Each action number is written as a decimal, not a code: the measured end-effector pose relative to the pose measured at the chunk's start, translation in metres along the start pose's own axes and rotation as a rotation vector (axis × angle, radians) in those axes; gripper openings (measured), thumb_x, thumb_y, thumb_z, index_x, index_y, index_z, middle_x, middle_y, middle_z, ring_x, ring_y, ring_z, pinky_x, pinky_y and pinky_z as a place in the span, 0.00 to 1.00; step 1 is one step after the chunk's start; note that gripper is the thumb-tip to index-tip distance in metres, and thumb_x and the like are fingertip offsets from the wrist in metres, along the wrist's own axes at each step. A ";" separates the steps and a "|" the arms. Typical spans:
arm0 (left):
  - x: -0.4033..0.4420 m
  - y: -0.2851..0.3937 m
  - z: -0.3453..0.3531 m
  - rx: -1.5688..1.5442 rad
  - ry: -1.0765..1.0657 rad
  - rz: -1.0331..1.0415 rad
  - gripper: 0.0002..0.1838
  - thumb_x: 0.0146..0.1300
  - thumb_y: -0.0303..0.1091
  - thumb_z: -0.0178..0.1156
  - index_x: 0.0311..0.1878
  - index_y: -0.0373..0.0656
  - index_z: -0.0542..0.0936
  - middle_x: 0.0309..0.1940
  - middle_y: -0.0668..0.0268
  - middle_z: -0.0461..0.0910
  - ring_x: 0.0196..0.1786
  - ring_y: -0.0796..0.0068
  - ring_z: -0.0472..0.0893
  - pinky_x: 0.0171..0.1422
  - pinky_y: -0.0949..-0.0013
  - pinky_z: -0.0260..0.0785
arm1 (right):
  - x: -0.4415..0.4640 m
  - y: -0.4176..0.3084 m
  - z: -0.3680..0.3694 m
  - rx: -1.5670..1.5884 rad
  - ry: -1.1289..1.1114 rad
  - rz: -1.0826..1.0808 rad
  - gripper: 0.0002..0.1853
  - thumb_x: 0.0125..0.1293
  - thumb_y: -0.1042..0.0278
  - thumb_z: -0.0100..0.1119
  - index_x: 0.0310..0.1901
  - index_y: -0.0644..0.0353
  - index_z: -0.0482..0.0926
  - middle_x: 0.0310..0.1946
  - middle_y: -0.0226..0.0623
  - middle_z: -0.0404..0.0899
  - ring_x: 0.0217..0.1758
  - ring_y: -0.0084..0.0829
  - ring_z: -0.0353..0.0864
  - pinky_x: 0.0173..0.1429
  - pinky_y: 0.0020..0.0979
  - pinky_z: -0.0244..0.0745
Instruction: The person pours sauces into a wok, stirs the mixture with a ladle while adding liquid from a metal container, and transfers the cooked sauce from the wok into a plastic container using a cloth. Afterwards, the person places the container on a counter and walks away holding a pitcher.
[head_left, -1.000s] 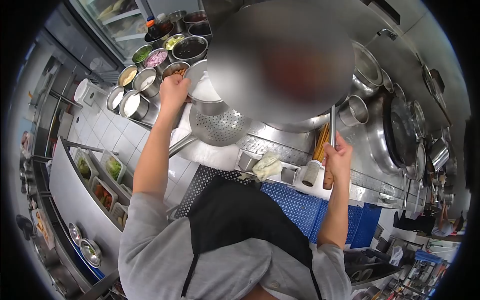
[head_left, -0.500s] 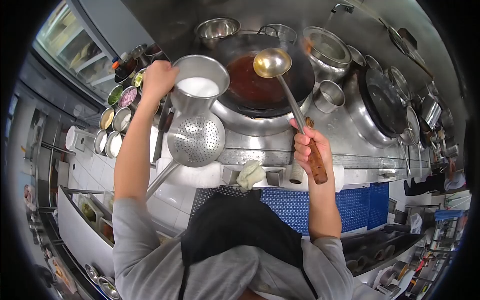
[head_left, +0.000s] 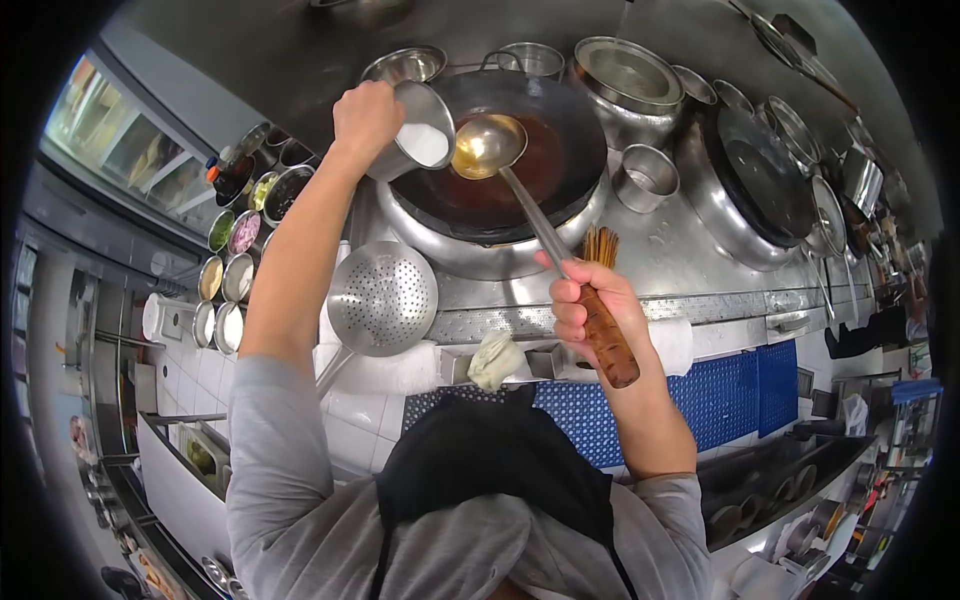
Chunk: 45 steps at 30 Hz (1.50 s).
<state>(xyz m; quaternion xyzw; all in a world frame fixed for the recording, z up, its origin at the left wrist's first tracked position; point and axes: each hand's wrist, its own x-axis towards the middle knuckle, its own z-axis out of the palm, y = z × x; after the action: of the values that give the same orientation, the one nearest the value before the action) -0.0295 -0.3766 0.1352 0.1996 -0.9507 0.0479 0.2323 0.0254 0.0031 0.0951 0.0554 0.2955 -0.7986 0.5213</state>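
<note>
My left hand grips the rim of a metal pot that is tilted toward the wok and holds a white substance. Wrapped round the wooden handle of a ladle is my right hand. The ladle's bowl is over the left part of a black wok, close beside the pot's mouth. Reddish-brown liquid lies in the wok. Below the pot, a perforated strainer rests at the counter's edge.
A small metal pot and a bamboo brush are right of the wok. Farther right is a second wok. A crumpled cloth lies at the front edge. Ingredient containers stand at the left. A lidded pot stands behind.
The pot in my left hand has moved right over the wok's edge and tipped toward it. The ladle's bowl has come down and left, next to the pot.
</note>
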 end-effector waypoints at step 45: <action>-0.280 -0.094 0.050 -0.532 -0.021 -0.773 0.16 0.54 0.39 0.62 0.21 0.36 0.75 0.18 0.50 0.77 0.26 0.47 0.79 0.38 0.51 0.70 | 0.087 -0.001 -0.036 -0.703 0.206 -0.131 0.03 0.70 0.71 0.57 0.38 0.60 0.76 0.21 0.28 0.74 0.14 0.21 0.72 0.15 0.26 0.67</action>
<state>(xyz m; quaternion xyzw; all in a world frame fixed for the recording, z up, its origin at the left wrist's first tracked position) 0.2149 -0.3722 -0.0384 0.4730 -0.7882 -0.2896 0.2667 -0.0228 -0.0472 0.0312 -0.0659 0.6055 -0.6705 0.4237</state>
